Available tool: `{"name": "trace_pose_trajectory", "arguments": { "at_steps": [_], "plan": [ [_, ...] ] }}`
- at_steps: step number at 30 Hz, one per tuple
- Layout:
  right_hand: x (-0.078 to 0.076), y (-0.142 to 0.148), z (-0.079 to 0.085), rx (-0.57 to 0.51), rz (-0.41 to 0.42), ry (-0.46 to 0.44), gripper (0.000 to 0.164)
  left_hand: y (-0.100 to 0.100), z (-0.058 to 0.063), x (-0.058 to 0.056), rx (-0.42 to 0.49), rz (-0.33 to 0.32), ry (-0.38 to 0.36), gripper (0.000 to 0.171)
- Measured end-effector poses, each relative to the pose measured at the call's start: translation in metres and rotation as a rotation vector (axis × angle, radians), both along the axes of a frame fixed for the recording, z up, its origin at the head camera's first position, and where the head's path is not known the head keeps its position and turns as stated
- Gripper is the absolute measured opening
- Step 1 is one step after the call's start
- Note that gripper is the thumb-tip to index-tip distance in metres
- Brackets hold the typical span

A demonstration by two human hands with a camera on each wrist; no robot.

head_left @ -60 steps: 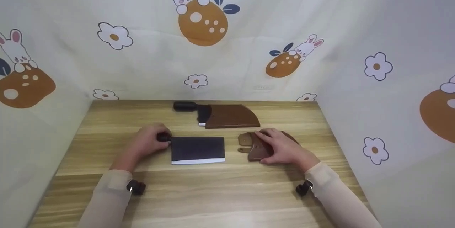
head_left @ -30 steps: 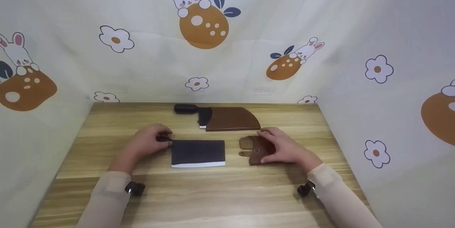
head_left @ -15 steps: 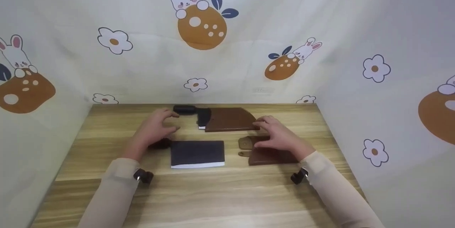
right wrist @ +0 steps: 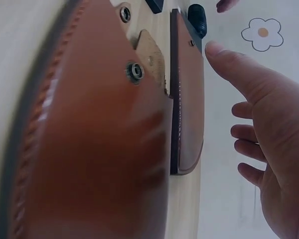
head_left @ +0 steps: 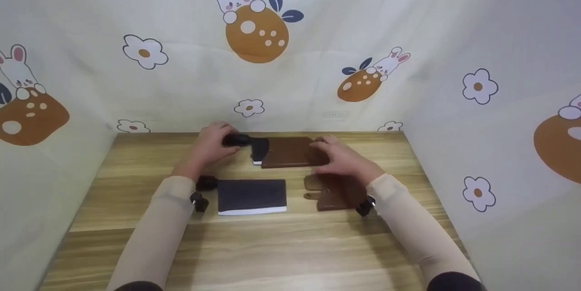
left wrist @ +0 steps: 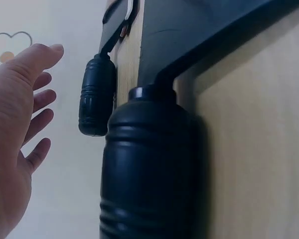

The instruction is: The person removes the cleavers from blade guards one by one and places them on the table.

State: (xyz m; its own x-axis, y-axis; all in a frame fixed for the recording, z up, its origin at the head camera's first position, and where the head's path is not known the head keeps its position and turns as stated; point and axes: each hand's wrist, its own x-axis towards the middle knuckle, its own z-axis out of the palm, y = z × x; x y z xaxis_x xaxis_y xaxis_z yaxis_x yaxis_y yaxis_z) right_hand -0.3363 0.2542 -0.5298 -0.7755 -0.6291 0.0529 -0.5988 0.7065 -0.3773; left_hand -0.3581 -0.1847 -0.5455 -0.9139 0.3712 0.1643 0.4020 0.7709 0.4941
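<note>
Leather, metal, plastic and wood.
From the matt metal blade [head_left: 252,194], the far sheath [head_left: 286,151] at one o'clock looks like smooth leather; the near sheath [head_left: 338,199] at three, also leather-like, has shiny metal snaps [right wrist: 135,71]; the far handle [left wrist: 97,94] seems ridged plastic, the table [head_left: 272,254] smooth wood.

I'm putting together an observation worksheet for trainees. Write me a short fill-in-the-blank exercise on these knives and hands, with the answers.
1. The left hand is nearest to the sheathed cleaver's ____, not its blade.
2. In the head view, the loose sheath lies to the ____ of the bare cleaver.
3. Both cleaver handles are ____ in colour.

Missing words: handle; right; black.
</note>
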Motion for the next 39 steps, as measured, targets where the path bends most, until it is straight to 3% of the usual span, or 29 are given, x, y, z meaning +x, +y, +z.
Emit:
{"name": "trace_pose_trajectory", "arguments": {
  "at_steps": [8, 16, 26, 34, 39],
  "plan": [
    [-0.02, -0.024, -0.002, 0.033, -0.002, -0.001, 0.094, 0.015, -0.004, -0.02, -0.125, -0.04, 0.0, 0.058],
    [-0.038, -0.046, -0.011, 0.087, -0.005, -0.023, 0.101, 0.02, -0.017, -0.032, -0.045, -0.03, -0.03, 0.055],
    [-0.05, -0.061, -0.022, 0.095, -0.016, -0.073, 0.107, 0.02, -0.023, -0.034, 0.044, 0.004, -0.111, 0.054],
    [-0.053, -0.071, -0.034, 0.075, -0.002, -0.093, 0.116, 0.022, -0.028, -0.035, 0.162, -0.009, -0.186, 0.06],
    [-0.05, -0.079, -0.042, 0.088, -0.037, -0.102, 0.119, 0.022, -0.031, -0.034, 0.196, 0.008, -0.232, 0.059]
  ]
}}
